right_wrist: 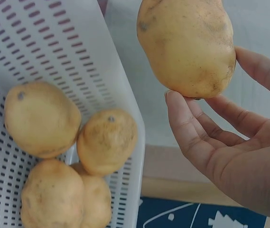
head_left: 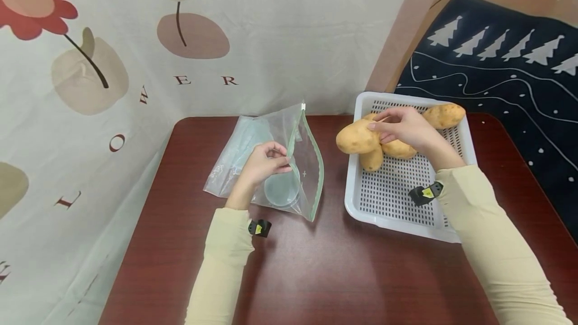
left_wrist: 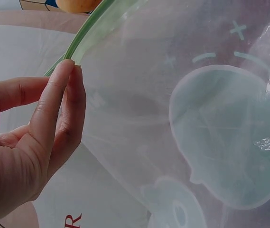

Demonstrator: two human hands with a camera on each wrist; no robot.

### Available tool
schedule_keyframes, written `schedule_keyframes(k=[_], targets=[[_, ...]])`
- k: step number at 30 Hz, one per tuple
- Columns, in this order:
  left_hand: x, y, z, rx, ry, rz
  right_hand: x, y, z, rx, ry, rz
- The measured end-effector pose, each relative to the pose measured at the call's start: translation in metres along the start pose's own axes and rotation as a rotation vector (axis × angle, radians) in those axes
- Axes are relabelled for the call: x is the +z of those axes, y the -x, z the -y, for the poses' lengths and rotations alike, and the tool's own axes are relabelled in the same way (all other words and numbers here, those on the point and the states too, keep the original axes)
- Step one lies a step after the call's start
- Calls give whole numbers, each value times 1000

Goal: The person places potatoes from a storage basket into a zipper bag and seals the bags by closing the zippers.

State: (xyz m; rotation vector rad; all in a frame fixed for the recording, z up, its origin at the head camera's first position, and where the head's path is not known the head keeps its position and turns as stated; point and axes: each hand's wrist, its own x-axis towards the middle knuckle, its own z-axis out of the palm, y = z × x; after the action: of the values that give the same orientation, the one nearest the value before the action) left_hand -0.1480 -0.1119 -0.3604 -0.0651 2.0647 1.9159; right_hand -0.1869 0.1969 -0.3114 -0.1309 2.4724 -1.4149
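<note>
A clear zip bag [head_left: 280, 184] with green edging lies on the table, its mouth gaping toward the right. My left hand [head_left: 266, 163] pinches the green rim of that mouth; in the left wrist view the fingertips [left_wrist: 67, 66] meet on the green strip. Above the left side of a white basket, my right hand [head_left: 404, 125] holds a potato [head_left: 358, 137] by one end. The right wrist view shows this potato [right_wrist: 189, 45] between thumb and fingers, raised over the basket's rim. Several more potatoes [right_wrist: 42, 118] lie in the basket.
The white perforated basket [head_left: 393, 219] stands on the right of the dark red table [head_left: 316, 275]. One potato [head_left: 444, 115] sits by its back right corner. A printed curtain [head_left: 289, 39] hangs behind the table, and a navy cloth with white trees [head_left: 501, 79] is at the right.
</note>
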Motion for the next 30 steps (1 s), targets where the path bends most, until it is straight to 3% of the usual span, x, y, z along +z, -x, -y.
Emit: schedule_keyframes(k=[15, 30], targets=[[8, -2, -1, -11, -9, -11, 27, -3, 12, -44, -15, 77], [18, -4, -2, 15, -63, -29, 47, -7, 20, -101, 63, 114]])
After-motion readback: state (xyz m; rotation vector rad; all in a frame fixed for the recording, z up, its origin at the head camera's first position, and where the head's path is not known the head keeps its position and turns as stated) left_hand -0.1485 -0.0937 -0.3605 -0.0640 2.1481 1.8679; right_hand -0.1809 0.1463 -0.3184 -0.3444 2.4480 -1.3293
